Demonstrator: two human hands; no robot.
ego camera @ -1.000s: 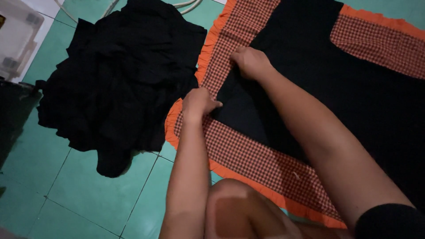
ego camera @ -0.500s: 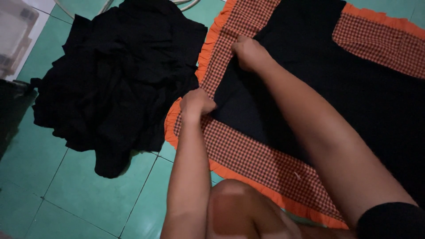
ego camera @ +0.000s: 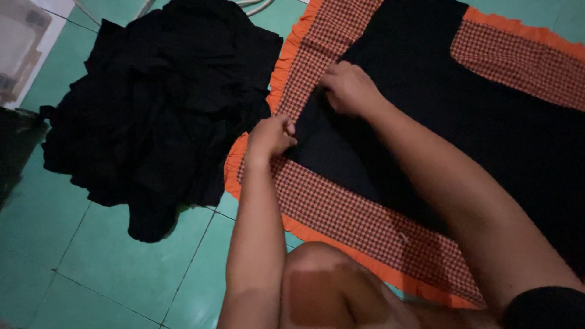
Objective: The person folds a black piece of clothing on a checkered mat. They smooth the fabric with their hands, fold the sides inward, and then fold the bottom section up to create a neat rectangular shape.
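A black garment (ego camera: 439,116) lies spread flat on a checked mat (ego camera: 341,210) with an orange frilled edge. My left hand (ego camera: 271,135) pinches the garment's near left corner, fingers closed on the cloth. My right hand (ego camera: 347,88) grips the garment's left edge a little farther up. Both forearms reach out over my bent knee (ego camera: 323,286) at the bottom.
A heap of black clothes (ego camera: 158,109) sits on the green tiled floor (ego camera: 103,268) left of the mat. A pale plastic container (ego camera: 18,45) stands at the top left, with a dark object (ego camera: 12,146) below it. A pale cord (ego camera: 253,6) lies at the top.
Both hands have stayed on the garment's left edge. The right hand has shifted slightly up along it.
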